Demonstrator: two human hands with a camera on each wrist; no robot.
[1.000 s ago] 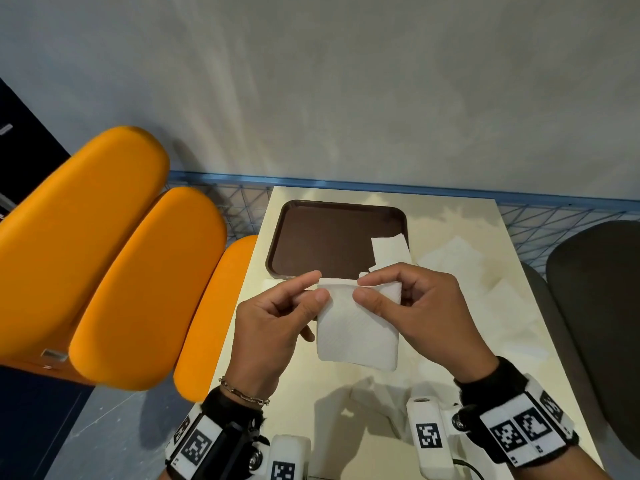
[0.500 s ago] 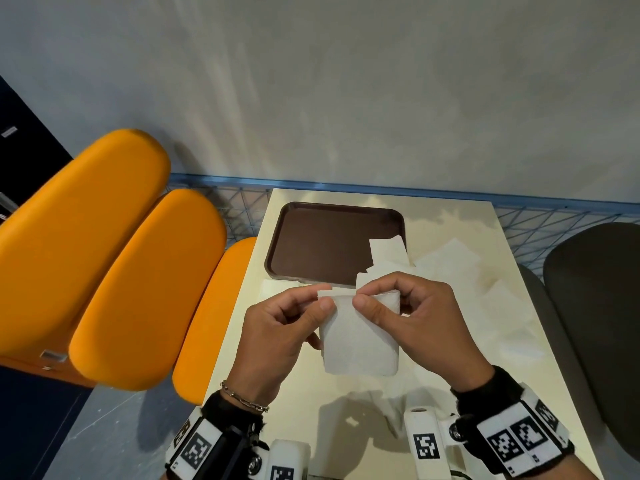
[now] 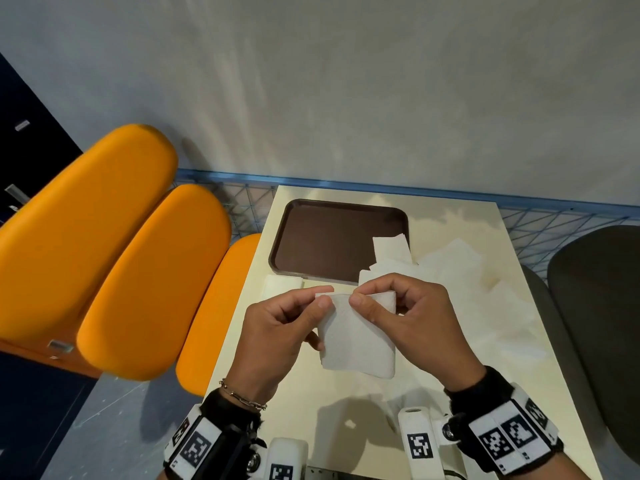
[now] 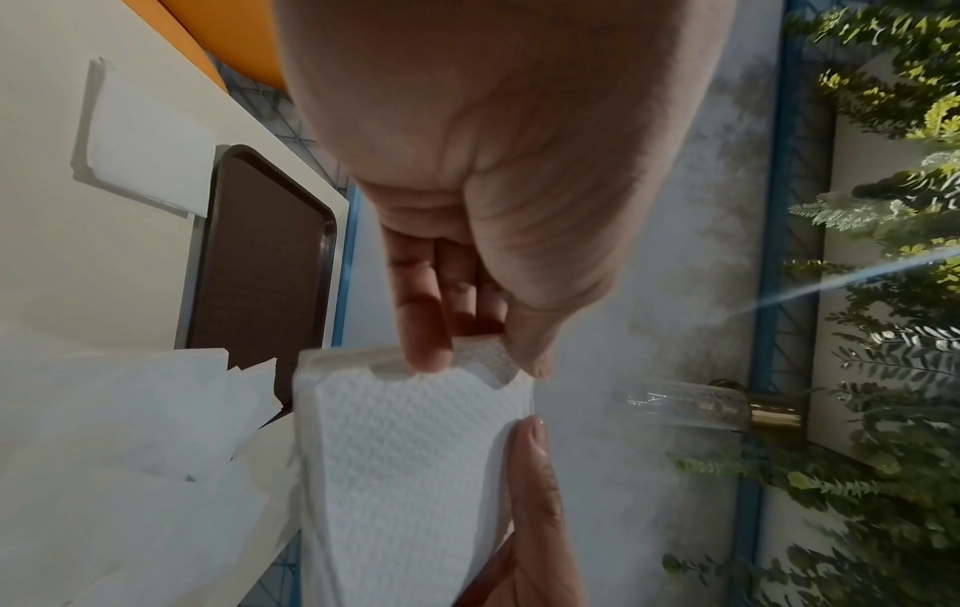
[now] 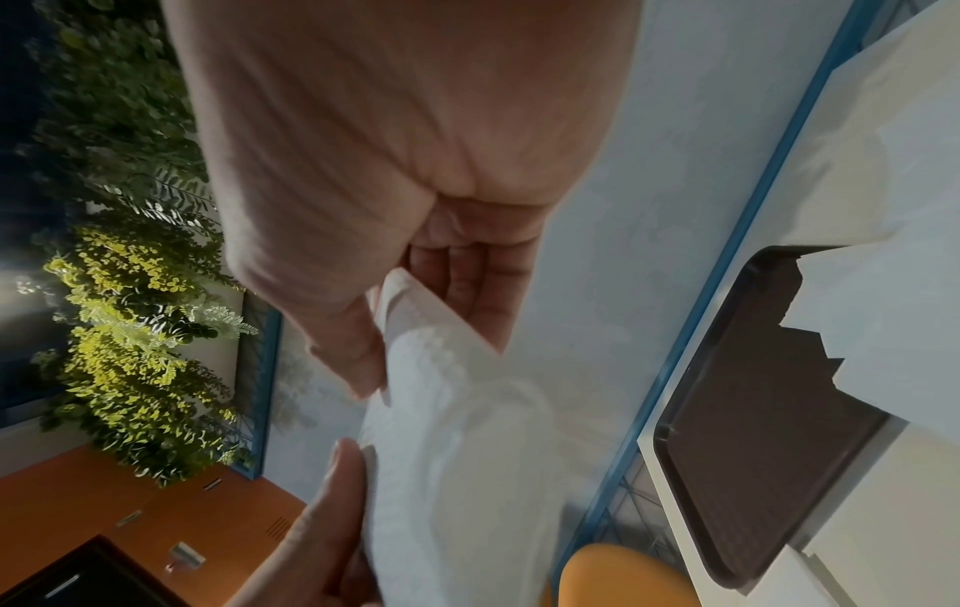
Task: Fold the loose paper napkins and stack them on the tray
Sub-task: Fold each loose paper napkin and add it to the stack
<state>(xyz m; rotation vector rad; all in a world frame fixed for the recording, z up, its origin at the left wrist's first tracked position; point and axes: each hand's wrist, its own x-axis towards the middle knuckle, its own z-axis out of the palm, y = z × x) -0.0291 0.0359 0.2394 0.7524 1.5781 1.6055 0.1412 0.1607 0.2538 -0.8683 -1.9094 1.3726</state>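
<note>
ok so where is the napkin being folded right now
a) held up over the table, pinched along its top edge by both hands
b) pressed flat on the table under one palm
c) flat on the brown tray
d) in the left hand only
a: the left hand and right hand each pinch the top edge of the folded paper napkin, which hangs above the table, clear of the brown tray.

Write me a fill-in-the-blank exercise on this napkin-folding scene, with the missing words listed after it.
1. Both hands, left hand and right hand, pinch the top edge of one white ____.
2. The brown tray lies on the ____.
3. A folded napkin overlaps the tray's near-____ corner.
4. The chairs on the person's left are ____.

Missing words: napkin; table; right; orange
</note>
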